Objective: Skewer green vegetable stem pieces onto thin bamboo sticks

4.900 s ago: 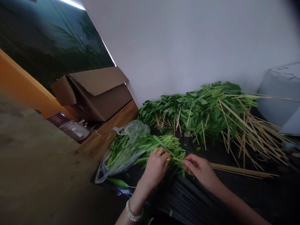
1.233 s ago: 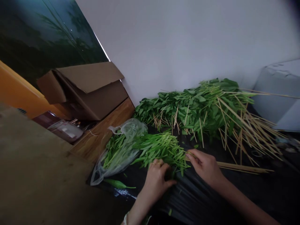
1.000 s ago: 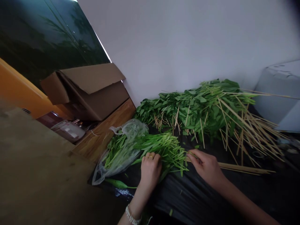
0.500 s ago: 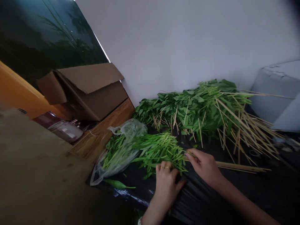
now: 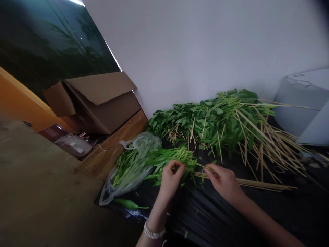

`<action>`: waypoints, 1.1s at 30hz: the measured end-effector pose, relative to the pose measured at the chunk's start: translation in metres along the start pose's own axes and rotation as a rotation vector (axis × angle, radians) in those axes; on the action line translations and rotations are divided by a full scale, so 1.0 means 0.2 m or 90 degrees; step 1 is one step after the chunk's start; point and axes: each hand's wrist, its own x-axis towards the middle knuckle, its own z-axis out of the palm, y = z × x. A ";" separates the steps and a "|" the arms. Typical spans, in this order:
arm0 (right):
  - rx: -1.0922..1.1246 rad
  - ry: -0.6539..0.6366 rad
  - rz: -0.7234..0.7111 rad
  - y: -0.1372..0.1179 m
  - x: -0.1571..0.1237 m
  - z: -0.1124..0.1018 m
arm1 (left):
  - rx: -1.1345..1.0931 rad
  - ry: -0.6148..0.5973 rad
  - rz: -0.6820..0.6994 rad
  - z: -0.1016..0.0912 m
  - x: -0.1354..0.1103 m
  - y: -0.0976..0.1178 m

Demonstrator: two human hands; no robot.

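Observation:
My left hand (image 5: 171,176) has its fingers curled and thumb pinched over a pile of leafy greens (image 5: 182,154); what lies in the pinch is hidden. To its right, my right hand (image 5: 223,180) is closed, thumb and forefinger gripping a thin green stem (image 5: 200,165) that points left toward the pile. Several bamboo skewers (image 5: 264,184) lie flat behind and beneath the right hand. A clear plastic bag (image 5: 140,171) partly covers more greens at the left. One loose leaf (image 5: 128,203) rests near the front edge.
Along the wall lies a long heap of greens on skewers (image 5: 205,120), their bare sticks (image 5: 280,144) jutting right. Black plastic sheeting (image 5: 205,212) covers the work surface. An open cardboard box (image 5: 108,113) stands back left, and a pale grey box-like object (image 5: 295,106) at right.
My left hand has moved up and slightly left from the front edge of the greens, its fingers now pinched together. The pile's right edge has shifted left. My right hand has barely moved.

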 end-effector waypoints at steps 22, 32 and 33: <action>0.069 -0.030 0.106 0.05 0.02 0.01 | -0.222 0.094 -0.019 0.08 0.02 -0.11; 0.090 -0.016 0.176 0.07 0.05 -0.02 | 0.329 -0.127 0.210 0.20 0.23 0.02; 0.089 -0.013 0.177 0.08 0.05 -0.02 | 0.352 -0.150 0.214 0.20 0.26 0.03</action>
